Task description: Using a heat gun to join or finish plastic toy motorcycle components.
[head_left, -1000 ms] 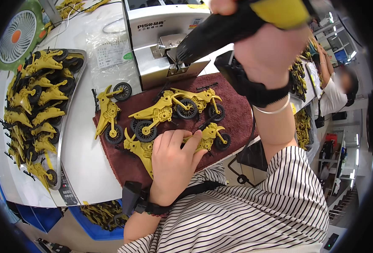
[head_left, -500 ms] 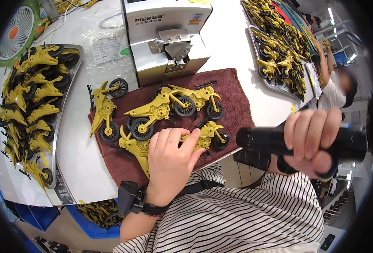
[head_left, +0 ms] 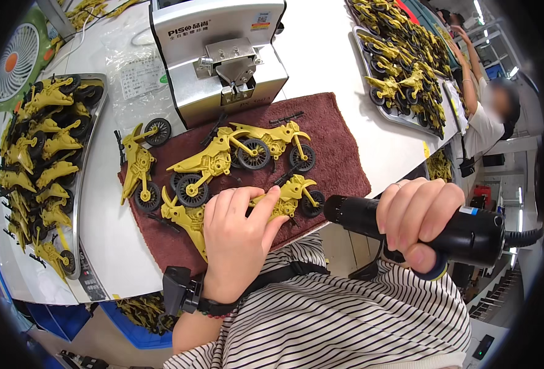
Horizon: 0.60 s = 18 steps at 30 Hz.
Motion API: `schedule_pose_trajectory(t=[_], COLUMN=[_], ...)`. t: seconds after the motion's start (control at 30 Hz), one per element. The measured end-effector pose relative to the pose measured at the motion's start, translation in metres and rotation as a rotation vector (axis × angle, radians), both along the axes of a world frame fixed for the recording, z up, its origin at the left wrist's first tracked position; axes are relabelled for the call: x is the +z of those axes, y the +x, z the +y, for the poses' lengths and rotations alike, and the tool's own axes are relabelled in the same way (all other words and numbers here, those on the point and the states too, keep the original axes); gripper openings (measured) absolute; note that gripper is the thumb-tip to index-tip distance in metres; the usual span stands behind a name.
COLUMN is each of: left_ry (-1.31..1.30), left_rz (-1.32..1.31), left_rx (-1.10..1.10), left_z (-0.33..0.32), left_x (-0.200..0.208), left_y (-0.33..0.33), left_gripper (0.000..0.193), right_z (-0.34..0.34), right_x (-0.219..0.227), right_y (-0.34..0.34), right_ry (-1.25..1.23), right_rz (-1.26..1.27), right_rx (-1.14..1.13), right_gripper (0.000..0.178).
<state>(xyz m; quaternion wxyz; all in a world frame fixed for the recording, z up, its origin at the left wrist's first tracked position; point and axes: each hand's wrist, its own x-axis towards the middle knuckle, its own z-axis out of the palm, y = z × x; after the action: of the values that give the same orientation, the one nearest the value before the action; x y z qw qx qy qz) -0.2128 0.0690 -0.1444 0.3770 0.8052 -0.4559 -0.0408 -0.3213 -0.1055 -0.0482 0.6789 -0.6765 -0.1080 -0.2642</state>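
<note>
My left hand (head_left: 235, 234) is closed over a yellow toy motorcycle (head_left: 293, 195) with black wheels, pressing it on the maroon towel (head_left: 333, 141). Thumb and forefinger pinch its body; the palm hides the rest. Another yellow toy motorcycle (head_left: 183, 220) lies partly under the same hand. In my right hand (head_left: 420, 215) is a black electric screwdriver (head_left: 472, 237), held level with fingers wrapped round it. Its tip points left, just right of the pinched motorcycle's front wheel. Further toy motorcycles (head_left: 207, 158) lie behind my left hand on the towel.
A silver screw feeder (head_left: 223, 61) stands behind the towel. Metal trays piled with toy motorcycles flank it, a left tray (head_left: 87, 166) and a right tray (head_left: 401, 117). A green fan (head_left: 16, 61) is far left. Blue bins (head_left: 133, 329) sit below the table. Another person (head_left: 487, 123) works at right.
The screwdriver has come left, nearer the front wheel of the pinched motorcycle, and its cable now shows. My left hand keeps its place on the toys. The whole view has shifted slightly.
</note>
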Motion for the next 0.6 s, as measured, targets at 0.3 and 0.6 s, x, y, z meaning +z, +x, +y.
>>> schedule_pose_trajectory(t=[0.3,0.6], left_ry=[0.033,0.155], left_rz=[-0.034,-0.083], left_rx=[0.015,0.025], left_z=[-0.004,-0.007], left_x=[0.002,0.01], left_y=[-0.005,-0.014], left_gripper=[0.04,0.037], right_z=[0.001,-0.066], right_x=[0.013,0.066], right_y=[0.016,-0.004], right_ry=[-0.114,0.284], right_rz=[0.094,-0.456], right_rx=[0.222,0.383], right_gripper=[0.019,0.021])
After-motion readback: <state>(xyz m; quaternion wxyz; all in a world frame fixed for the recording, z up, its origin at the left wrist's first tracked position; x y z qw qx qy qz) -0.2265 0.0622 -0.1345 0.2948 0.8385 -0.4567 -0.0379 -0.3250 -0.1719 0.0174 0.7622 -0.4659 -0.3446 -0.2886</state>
